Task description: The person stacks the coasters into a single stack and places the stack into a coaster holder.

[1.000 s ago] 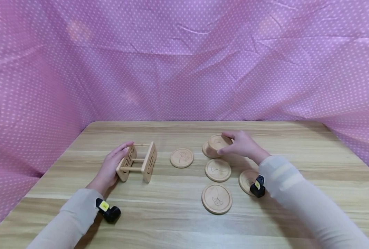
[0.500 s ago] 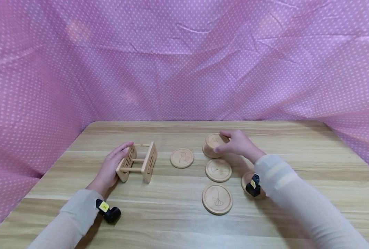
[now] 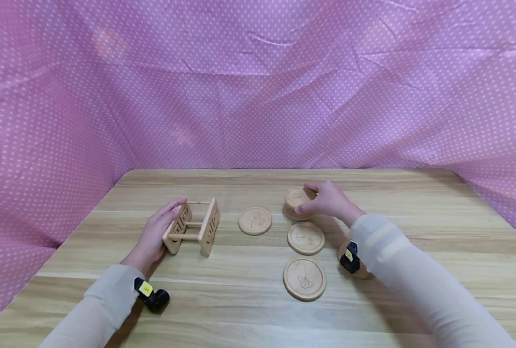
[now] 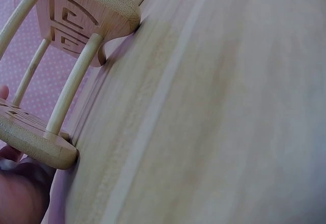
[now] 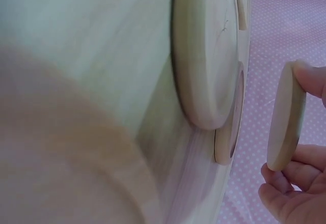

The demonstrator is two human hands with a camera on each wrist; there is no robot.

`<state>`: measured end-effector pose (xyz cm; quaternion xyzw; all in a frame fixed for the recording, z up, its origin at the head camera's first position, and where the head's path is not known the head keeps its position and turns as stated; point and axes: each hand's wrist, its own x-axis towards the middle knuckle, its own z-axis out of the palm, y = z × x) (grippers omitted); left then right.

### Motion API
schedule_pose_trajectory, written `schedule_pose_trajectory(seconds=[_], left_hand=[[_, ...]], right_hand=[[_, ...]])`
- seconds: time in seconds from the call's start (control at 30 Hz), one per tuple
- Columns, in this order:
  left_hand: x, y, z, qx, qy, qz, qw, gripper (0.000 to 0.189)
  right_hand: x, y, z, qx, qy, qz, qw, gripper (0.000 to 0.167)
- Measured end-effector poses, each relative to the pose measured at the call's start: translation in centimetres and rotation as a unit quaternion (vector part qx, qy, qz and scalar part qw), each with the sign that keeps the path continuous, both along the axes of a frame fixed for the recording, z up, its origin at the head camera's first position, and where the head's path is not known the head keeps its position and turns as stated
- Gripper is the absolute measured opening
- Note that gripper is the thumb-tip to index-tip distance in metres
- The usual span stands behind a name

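A round wooden coaster (image 3: 295, 196) with an engraved plant design is pinched between the thumb and fingers of my right hand (image 3: 329, 199). It hangs above another coaster (image 3: 300, 217), mostly covered by it in the head view. In the right wrist view the held coaster (image 5: 285, 118) stands apart from the coasters on the table. On the left, a wooden rack (image 3: 210, 227) has two fretwork side panels joined by thin rods. My left hand (image 3: 155, 233) holds its left panel from outside, fingertips at the top far end; the left wrist view hides most of the hand.
One engraved coaster (image 3: 255, 221) lies between rack and right hand. Two more, a middle coaster (image 3: 306, 237) and a near coaster (image 3: 304, 279), lie in front of the right hand. Under the right wrist camera is a partly hidden coaster (image 3: 362, 273). Pink dotted cloth (image 3: 258, 96) surrounds the table.
My right hand has shifted left with the coaster, which now covers more of the coaster beneath. My left hand and the rack have stayed in place.
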<state>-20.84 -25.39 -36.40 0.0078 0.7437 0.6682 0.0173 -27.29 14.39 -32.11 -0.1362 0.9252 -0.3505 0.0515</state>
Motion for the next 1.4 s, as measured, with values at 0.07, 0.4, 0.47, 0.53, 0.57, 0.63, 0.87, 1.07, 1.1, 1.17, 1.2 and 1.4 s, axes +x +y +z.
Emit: schedule_pose_trajectory(seconds=[0.07,0.4,0.47,0.53,0.57,0.63,0.87,1.07,1.1,1.17,1.2,1.4], left_hand=[[-0.1,0.0,-0.1,-0.001,0.0,0.001,1.0,0.055],[0.0,0.0,0.2,0.012,-0.005,0.0,0.9999,0.054],[-0.1,0.0,0.2,0.014,-0.005,-0.001,0.9999,0.054],[-0.2,0.0,0.2,0.015,-0.004,-0.003,0.9999,0.053],[-0.2,0.0,0.1,0.015,-0.002,-0.004,0.9999,0.053],[-0.4,-0.1,0.1,0.011,0.001,-0.002,0.9999,0.052],[-0.6,-0.2,0.1,0.017,-0.005,-0.002,0.9998,0.052],[-0.5,-0.1,0.2,0.021,-0.009,0.0,0.9998,0.053],[-0.5,-0.1,0.2,0.021,-0.009,0.0,0.9998,0.053],[-0.5,-0.1,0.2,0.02,-0.008,0.001,0.9998,0.052],[-0.5,-0.1,0.2,0.02,-0.008,0.001,0.9998,0.052],[-0.6,-0.1,0.1,0.021,-0.007,0.003,0.9998,0.053]], right_hand=[[-0.1,-0.2,0.0,0.004,-0.004,-0.006,1.0,0.083],[-0.1,-1.1,-0.1,0.01,-0.013,-0.016,0.9997,0.069],[-0.1,-1.2,-0.2,0.01,-0.019,-0.02,0.9996,0.075],[-0.2,-1.3,-0.4,0.006,-0.026,-0.021,0.9994,0.078],[-0.3,-1.4,-0.5,0.004,-0.031,-0.02,0.9993,0.079],[-0.4,-1.4,-0.7,0.002,-0.038,-0.019,0.9991,0.08],[-0.4,-1.3,-1.4,0.003,-0.056,-0.021,0.9982,0.087],[-0.5,-1.1,-1.5,0.01,-0.047,-0.021,0.9986,0.086],[-0.5,-1.1,-1.5,0.009,-0.043,-0.019,0.9988,0.085],[-0.5,-1.1,-1.6,0.011,-0.033,-0.013,0.9993,0.068],[-0.5,-1.1,-1.7,0.013,-0.026,-0.01,0.9995,0.058],[-0.5,-1.2,-1.7,0.026,-0.004,0.004,0.9997,0.042]])
